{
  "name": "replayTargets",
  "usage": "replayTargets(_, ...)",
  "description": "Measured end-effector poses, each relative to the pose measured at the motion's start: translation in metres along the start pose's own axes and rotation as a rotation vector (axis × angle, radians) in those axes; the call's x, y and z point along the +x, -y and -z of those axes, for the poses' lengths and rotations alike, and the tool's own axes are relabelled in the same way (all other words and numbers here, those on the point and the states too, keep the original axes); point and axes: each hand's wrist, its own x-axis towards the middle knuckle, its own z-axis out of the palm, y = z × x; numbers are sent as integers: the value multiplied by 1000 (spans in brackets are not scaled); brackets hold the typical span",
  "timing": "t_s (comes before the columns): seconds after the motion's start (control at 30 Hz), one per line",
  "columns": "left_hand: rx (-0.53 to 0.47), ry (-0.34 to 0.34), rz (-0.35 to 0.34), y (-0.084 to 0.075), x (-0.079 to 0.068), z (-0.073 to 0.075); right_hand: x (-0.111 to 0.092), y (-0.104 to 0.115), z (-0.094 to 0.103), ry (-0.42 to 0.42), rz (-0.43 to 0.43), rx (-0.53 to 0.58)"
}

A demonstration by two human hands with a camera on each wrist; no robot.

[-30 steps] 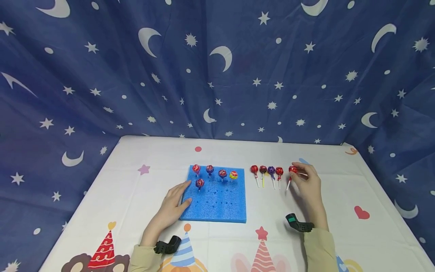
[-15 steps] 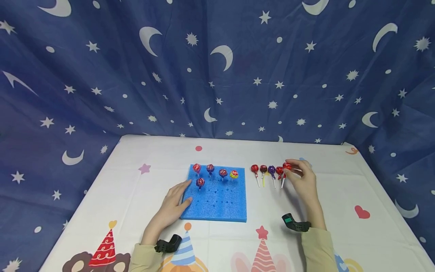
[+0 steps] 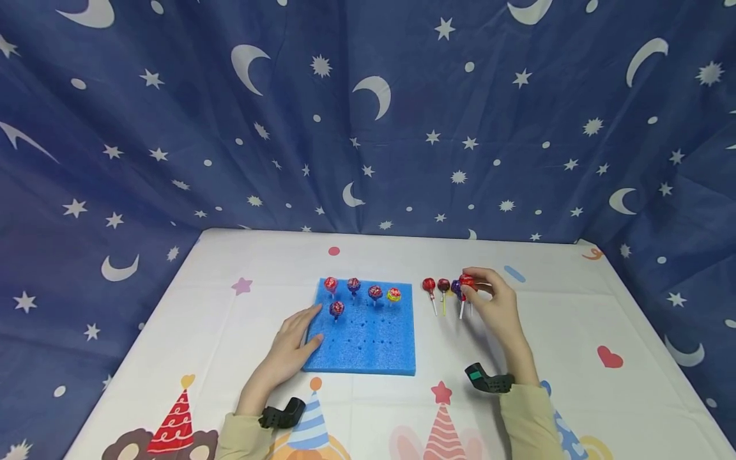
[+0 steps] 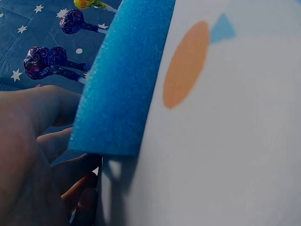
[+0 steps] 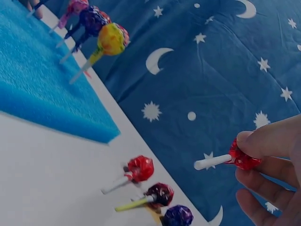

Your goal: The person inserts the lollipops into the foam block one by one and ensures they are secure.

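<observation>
My right hand (image 3: 496, 305) pinches a red-wrapped lollipop (image 5: 244, 155) by its head, the white stick (image 5: 212, 162) pointing left. In the head view it passes over the row of lollipops lying on the table, partly covering some. That row includes a red lollipop (image 3: 429, 285), a dark red one with a yellow stick (image 3: 444, 305) and a purple one (image 5: 178, 215). A blue foam board (image 3: 374, 358) with rows of holes lies to the left. My left hand (image 3: 287, 351) rests on its left edge, fingers loosely spread. Several lollipops stand in it, including a yellow one (image 3: 393, 294).
A white tablecloth (image 3: 247, 326) printed with party hats, a star and a heart covers the table. Behind and beside it hangs a dark blue curtain (image 3: 322, 153) with moons and stars. Black cameras are strapped to both wrists.
My right hand has moved left with the red lollipop, from the right end of the row to above the purple one. My left hand stays at the board's edge.
</observation>
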Motion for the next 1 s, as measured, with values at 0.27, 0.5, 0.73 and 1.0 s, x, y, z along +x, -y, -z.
replayTargets(0.27, -10, 1, 5, -1, 0, 0, 2, -9, -9, 21, 49, -39)
replayTargets(0.5, -2, 0, -1, -1, -1, 0, 0, 2, -13, 23, 98, -24)
replayTargets(0.73, -2, -6, -10, -1, -1, 0, -2, 11, -16, 49, 90, -29)
replayTargets(1.0, -3, -5, -4, -2, -1, 0, -2, 21, -21, 57, 144, 35)
